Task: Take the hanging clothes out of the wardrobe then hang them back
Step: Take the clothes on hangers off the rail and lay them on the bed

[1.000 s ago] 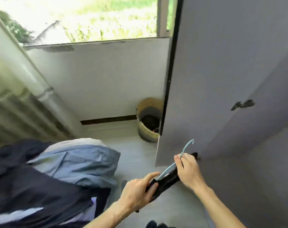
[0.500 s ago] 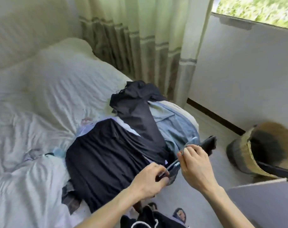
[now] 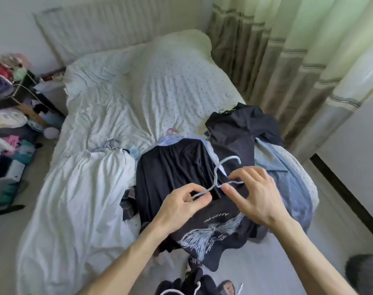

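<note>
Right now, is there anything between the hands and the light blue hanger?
Nothing visible. The left hand and the right hand both pinch the light blue hanger, one on each arm, above the clothes pile.

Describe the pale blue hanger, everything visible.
The hanger is thin and pale blue, seemingly coated wire or slim plastic. Its hook curls toward the right; two arms split below the neck. The left hand pinches one arm, the right hand the other, holding it above the edge of the bed. A black printed T-shirt lies directly beneath; whether it is threaded on is unclear.
</note>
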`<action>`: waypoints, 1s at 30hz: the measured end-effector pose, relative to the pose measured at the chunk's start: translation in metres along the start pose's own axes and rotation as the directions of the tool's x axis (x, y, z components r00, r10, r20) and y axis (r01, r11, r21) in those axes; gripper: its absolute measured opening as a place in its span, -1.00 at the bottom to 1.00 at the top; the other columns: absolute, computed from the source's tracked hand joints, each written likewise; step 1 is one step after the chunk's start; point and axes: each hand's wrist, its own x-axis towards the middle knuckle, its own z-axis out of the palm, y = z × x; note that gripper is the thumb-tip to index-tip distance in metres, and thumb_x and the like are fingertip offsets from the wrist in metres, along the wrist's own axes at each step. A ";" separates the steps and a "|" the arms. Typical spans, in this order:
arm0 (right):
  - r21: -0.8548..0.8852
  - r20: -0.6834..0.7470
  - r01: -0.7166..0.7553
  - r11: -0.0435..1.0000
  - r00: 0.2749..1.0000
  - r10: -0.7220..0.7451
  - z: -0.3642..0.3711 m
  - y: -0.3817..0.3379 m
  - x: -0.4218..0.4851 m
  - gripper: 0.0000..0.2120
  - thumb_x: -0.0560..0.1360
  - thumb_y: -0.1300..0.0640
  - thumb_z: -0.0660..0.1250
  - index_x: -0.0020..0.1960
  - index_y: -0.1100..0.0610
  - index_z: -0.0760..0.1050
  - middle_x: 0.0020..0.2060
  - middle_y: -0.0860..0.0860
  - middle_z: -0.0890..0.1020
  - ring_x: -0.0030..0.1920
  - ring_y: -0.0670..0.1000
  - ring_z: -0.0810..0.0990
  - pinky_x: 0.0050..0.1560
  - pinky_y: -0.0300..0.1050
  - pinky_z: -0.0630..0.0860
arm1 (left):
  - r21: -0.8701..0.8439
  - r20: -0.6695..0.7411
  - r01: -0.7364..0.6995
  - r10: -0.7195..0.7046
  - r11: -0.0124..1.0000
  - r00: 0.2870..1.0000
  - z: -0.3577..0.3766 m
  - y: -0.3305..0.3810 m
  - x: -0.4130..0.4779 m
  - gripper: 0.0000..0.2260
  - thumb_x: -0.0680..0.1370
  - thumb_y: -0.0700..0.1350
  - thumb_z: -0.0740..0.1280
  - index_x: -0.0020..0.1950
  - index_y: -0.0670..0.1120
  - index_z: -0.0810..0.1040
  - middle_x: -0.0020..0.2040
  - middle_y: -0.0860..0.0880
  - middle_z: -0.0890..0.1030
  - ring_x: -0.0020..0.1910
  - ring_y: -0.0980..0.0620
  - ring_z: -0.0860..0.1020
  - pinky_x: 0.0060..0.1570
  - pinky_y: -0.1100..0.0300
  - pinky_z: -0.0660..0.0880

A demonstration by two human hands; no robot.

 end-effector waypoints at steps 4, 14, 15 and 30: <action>0.040 0.122 -0.180 0.983 0.977 0.174 0.003 0.042 0.022 -0.44 0.47 -0.48 0.11 0.25 -0.14 0.49 0.27 -0.11 0.53 0.36 0.05 0.38 0.35 0.03 0.35 | 0.056 -0.100 -0.059 0.065 0.997 0.993 -0.031 0.005 0.013 -0.88 0.51 0.26 0.37 -0.02 0.32 0.65 -0.47 0.10 0.33 -0.40 0.11 0.41 -0.16 0.08 0.45; 0.329 0.238 -0.403 0.854 0.911 0.338 0.026 0.045 0.083 -0.65 0.55 -0.16 0.32 0.26 -0.10 0.32 -0.08 -0.10 0.63 -0.06 0.01 0.55 -0.03 -0.07 0.40 | 0.243 -0.396 -0.166 0.254 0.956 0.882 -0.120 0.031 0.121 -0.88 0.57 0.13 0.37 -0.04 0.14 0.65 -0.26 0.28 0.62 -0.22 0.28 0.54 -0.24 0.42 0.37; 0.334 0.248 -0.418 0.845 0.903 0.349 0.034 0.045 0.093 -0.66 0.56 -0.13 0.33 0.26 -0.09 0.32 -0.08 -0.08 0.63 -0.05 0.03 0.55 -0.02 -0.07 0.40 | 0.260 -0.407 -0.151 0.250 0.954 0.879 -0.128 0.029 0.139 -0.88 0.57 0.15 0.35 -0.05 0.15 0.64 -0.22 0.24 0.64 -0.18 0.25 0.55 -0.18 0.38 0.40; 0.046 0.482 -0.663 0.747 0.669 0.565 0.215 0.062 0.255 -0.15 0.51 0.09 0.37 0.61 -0.06 -0.10 0.50 0.06 0.34 0.39 0.15 0.43 0.29 0.00 0.43 | 0.187 -0.226 0.185 -0.141 0.965 0.964 -0.169 -0.153 0.414 -0.81 0.61 0.13 0.29 0.10 0.08 0.60 0.14 0.08 0.64 0.14 0.01 0.58 0.09 0.14 0.43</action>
